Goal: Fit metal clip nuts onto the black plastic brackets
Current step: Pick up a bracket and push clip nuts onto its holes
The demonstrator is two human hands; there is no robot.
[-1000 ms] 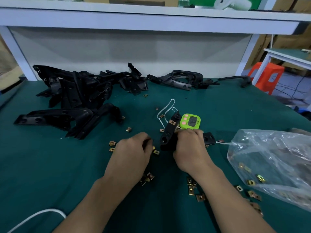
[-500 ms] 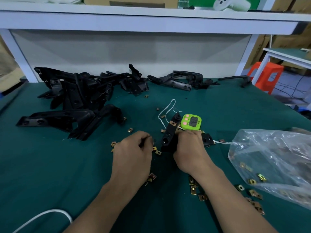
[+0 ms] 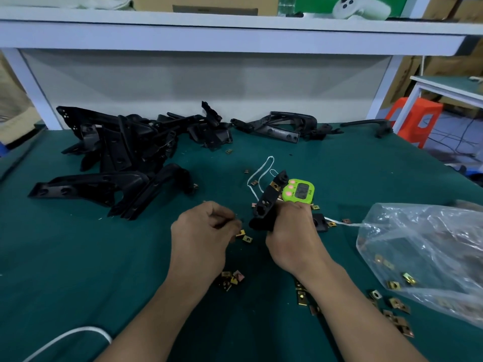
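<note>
**At the green bench: one hand at the nuts, the bracket held ready**

From the head camera, looking down, the right hand grips the lower end of a black bracket, fingers curled round it, and stands it tilted up and away over the green cloth. One fitted nut already shows as a brass-coloured band near the bracket's upper end, just in front of a green timer.

The left hand sits just beside the bracket's lower end, fingers and thumb curled in tight. Compared with a second ago it has rolled a little, so that the thumb and forefinger now show and the fingertips point toward the bracket instead of down at the cloth. Whether a nut is pinched between them cannot be told; the tips are too small and shadowed. Two loose clip nuts lie on the cloth right under those fingertips, with more scattered below both wrists. The bracket and the right hand have barely shifted.

My reading is that a pick has just been made or is about to be, and the next nut goes on the near end. Further nuts lie in and beside the clear bag at right, and the heap of brackets at back left suggests much work remains.
</note>
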